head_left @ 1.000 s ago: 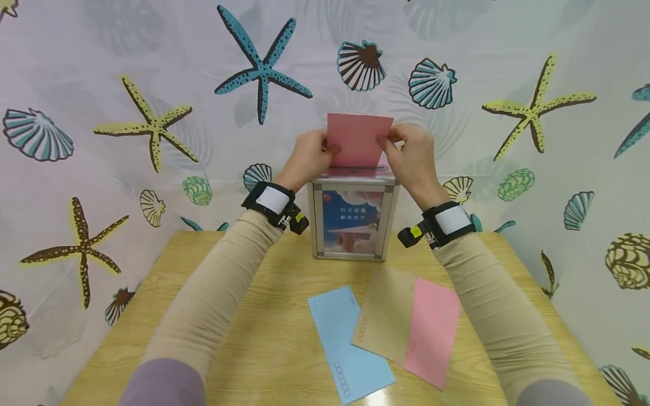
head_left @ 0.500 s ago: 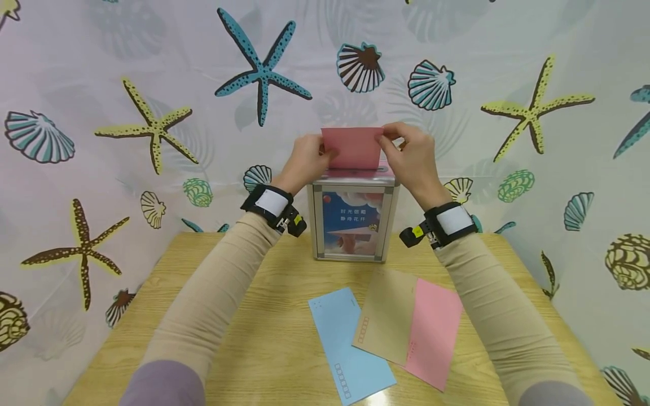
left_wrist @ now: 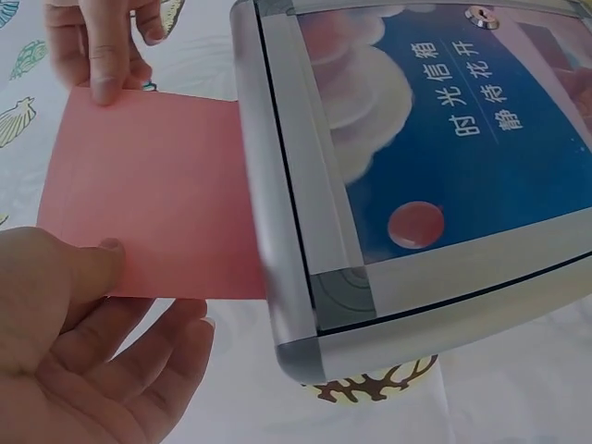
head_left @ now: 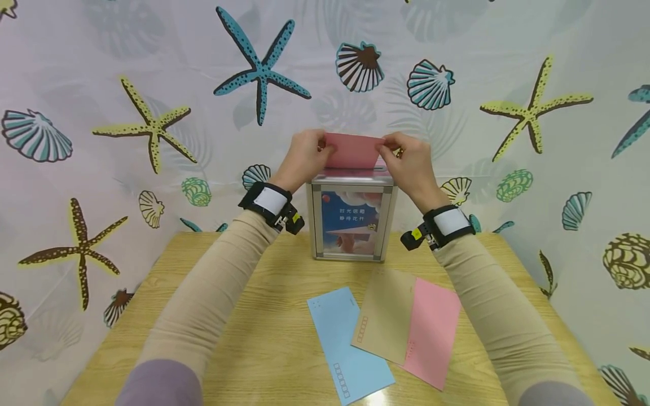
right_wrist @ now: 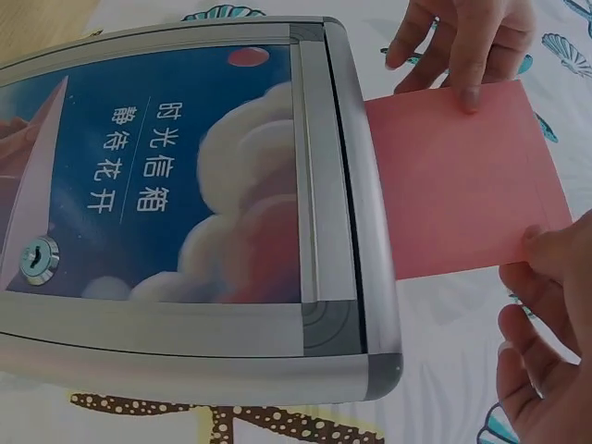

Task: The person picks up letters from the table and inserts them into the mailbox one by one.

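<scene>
A pink envelope (head_left: 354, 151) stands upright at the slot on top of a metal-framed letter box (head_left: 352, 223), its lower part hidden inside. My left hand (head_left: 306, 158) pinches its left edge, thumb on the near face, as the left wrist view shows with the envelope (left_wrist: 157, 194) beside the box's rim. At the opposite edge my right hand (head_left: 410, 163) pinches the upper corner between thumb and fingers. In the right wrist view the box (right_wrist: 185, 176) shows a blue picture panel and a small round lock (right_wrist: 39, 260).
On the wooden table (head_left: 254, 338) in front of the box lie a blue envelope (head_left: 345, 349), a tan envelope (head_left: 388, 316) and another pink envelope (head_left: 434, 332), partly overlapping. Behind stands a white curtain (head_left: 325, 34) printed with starfish and shells.
The held pink envelope has sunk lower into the slot, with less of it showing above the box. Both hands still hold its edges. The envelopes on the table lie as before.
</scene>
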### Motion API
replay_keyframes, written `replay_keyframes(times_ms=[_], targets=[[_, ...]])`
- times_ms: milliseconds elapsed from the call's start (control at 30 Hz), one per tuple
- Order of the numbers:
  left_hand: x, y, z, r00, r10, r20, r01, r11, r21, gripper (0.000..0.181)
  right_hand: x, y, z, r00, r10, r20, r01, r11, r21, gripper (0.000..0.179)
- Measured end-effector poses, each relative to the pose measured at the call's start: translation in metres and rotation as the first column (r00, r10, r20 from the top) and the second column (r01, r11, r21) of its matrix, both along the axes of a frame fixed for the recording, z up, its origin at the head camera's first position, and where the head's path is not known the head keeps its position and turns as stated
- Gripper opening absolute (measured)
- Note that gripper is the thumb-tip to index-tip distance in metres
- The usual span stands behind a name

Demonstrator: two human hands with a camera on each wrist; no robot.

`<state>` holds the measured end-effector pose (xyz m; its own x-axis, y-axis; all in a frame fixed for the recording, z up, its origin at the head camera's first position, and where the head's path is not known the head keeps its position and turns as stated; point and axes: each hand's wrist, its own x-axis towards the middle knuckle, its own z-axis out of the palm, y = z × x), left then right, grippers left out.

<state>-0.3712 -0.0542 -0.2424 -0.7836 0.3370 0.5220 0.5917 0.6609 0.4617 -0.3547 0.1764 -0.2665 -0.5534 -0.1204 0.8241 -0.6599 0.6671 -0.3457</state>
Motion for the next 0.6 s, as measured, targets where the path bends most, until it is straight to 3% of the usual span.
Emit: replay_keyframes(times_ms=[300,600], targets=[[-0.004,-0.002,-0.009,1.000,0.002,0.020,-0.002,1.000,-0.008,0.015,-0.001,-0.003,0.007,0.991,0.051,-0.127,-0.045,0.998,0.052,0.015],[-0.001,-0.003,-0.001,1.000,0.004,0.002,-0.004,1.000,-0.001,0.016,-0.008,-0.001,-0.007,0.999,0.011,-0.048,-0.007,0.997,0.071,0.014]])
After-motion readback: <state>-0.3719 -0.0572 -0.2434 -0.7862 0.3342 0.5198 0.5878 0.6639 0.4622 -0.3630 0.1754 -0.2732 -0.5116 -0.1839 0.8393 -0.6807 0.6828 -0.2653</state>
